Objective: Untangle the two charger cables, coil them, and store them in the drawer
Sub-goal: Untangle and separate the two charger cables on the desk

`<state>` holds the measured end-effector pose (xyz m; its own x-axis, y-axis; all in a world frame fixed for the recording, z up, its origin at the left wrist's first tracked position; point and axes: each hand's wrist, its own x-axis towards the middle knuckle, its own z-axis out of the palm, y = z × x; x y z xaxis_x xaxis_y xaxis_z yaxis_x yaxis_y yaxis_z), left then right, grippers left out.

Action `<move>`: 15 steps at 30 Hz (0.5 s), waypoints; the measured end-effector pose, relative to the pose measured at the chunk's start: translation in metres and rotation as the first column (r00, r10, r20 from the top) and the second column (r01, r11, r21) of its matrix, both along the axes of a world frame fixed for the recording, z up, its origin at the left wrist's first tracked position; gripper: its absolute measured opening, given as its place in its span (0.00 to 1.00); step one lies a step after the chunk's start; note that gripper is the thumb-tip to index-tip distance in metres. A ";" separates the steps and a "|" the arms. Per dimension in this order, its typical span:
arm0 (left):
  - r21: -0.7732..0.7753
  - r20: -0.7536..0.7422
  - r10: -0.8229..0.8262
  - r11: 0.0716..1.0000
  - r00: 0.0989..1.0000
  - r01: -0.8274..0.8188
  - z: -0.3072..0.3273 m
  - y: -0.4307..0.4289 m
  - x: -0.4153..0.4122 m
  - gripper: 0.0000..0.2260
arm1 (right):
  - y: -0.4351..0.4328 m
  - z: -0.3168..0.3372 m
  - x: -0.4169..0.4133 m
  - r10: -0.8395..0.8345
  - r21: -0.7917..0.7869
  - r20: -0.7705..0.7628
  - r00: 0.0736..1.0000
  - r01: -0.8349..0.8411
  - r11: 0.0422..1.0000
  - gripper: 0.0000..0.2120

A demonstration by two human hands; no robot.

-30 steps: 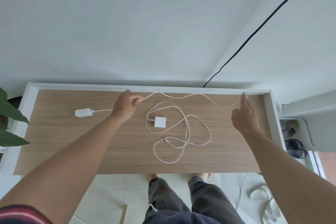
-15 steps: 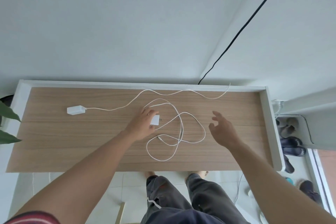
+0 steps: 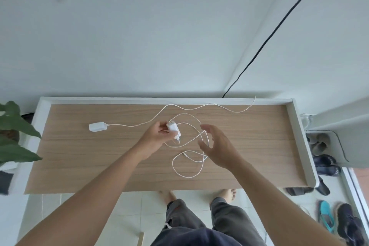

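Two white charger cables lie on a wooden tabletop (image 3: 79, 166). My left hand (image 3: 157, 136) grips the square plug adapter (image 3: 173, 129) of the looped cable (image 3: 187, 173), lifted a little off the wood. That cable's loops spread under and beside my right hand (image 3: 217, 148), which hovers with fingers spread and holds nothing. The other cable (image 3: 199, 107) runs stretched along the back edge, from its oblong adapter (image 3: 97, 127) at the left to a free end at the right rim. No drawer shows.
White raised rims (image 3: 301, 142) border the table's back and sides. A leafy plant (image 3: 14, 132) stands off the left end. A black wall cable (image 3: 279, 26) drops behind the table. Shoes (image 3: 327, 164) lie on the floor at right. My bare feet stand below the front edge.
My left hand let go of the long cable, moved to the square adapter and picked it up. My right hand left the far right cable end and came in over the loops.
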<state>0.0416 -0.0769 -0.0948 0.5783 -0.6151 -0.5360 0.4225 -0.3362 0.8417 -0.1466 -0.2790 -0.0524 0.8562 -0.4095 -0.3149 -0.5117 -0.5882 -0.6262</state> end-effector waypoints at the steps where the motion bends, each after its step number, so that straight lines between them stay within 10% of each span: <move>1: -0.071 -0.076 0.026 0.997 0.997 -0.031 0.012 0.006 0.001 0.27 | 0.007 0.007 0.006 0.037 -0.008 0.024 0.999 -0.036 0.999 0.28; 6: -0.249 -0.339 0.096 0.950 0.936 -0.188 0.056 0.041 0.011 0.19 | 0.051 0.027 0.043 0.203 0.127 0.099 0.974 -0.215 0.968 0.29; 15: -0.129 -0.230 0.309 0.930 0.923 -0.344 0.073 0.116 0.034 0.15 | 0.089 0.042 0.083 -0.033 0.545 0.092 0.995 -0.022 0.838 0.14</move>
<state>0.0756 0.0396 -0.0216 0.6520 -0.4996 -0.5703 0.6518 -0.0149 0.7582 -0.0638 -0.1896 -0.0108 0.8911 -0.2006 -0.4072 -0.4368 -0.1352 -0.8893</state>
